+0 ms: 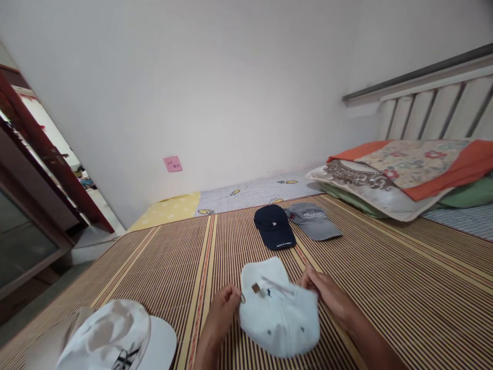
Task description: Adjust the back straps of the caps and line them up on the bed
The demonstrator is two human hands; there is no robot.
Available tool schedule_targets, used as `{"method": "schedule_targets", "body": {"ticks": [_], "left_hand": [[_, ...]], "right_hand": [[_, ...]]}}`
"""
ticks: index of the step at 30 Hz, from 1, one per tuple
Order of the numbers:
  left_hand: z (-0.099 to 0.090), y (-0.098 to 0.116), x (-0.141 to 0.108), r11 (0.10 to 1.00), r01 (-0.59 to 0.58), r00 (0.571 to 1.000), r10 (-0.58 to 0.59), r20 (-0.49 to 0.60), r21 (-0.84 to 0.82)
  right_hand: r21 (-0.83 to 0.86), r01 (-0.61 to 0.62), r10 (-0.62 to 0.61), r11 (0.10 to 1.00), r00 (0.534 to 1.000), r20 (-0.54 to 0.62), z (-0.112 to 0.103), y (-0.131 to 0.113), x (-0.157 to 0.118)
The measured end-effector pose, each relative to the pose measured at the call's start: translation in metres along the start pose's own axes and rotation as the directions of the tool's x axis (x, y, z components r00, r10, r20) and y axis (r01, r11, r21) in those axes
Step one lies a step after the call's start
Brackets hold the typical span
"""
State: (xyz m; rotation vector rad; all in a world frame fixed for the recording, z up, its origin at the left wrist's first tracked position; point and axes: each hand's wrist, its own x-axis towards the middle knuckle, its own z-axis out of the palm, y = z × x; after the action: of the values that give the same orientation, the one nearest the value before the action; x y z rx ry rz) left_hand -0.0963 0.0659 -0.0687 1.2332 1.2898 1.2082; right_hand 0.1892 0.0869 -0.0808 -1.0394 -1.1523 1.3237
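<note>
A pale, whitish-blue cap (281,318) with a small dark logo is between my hands, just above the striped mat (185,288). My left hand (225,308) pinches the cap's left edge, where a small ring-like loop shows at the fingertips. On the other side, my right hand (321,290) has its fingers closed on the cap's upper right edge, partly behind it. Beyond this cap lie a navy cap (271,226) and a grey cap (314,221), side by side and touching. At the lower left rest a white cap (111,334) with black lettering and a beige cap (54,339) beside it.
Pillows (370,185) under an orange floral cloth (427,159) are stacked at the right, near a white headboard (439,108). A white wall (231,92) with a pink note (172,164) stands behind the bed. An open red door (54,154) is at the left.
</note>
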Motion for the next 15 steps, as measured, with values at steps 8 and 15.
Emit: {"method": "schedule_targets", "body": {"ticks": [8, 15], "left_hand": [[-0.009, -0.012, 0.011, 0.984, -0.082, 0.989, 0.099, -0.107, 0.155], [-0.007, -0.032, 0.017, 0.938, 0.036, 0.993, 0.005, -0.118, 0.344]], "right_hand": [[0.021, -0.034, 0.037, 0.999, 0.986, -0.162, -0.019, 0.029, 0.013], [-0.154, 0.017, -0.027, 0.988, 0.998, -0.061, 0.002, 0.035, 0.020]]}}
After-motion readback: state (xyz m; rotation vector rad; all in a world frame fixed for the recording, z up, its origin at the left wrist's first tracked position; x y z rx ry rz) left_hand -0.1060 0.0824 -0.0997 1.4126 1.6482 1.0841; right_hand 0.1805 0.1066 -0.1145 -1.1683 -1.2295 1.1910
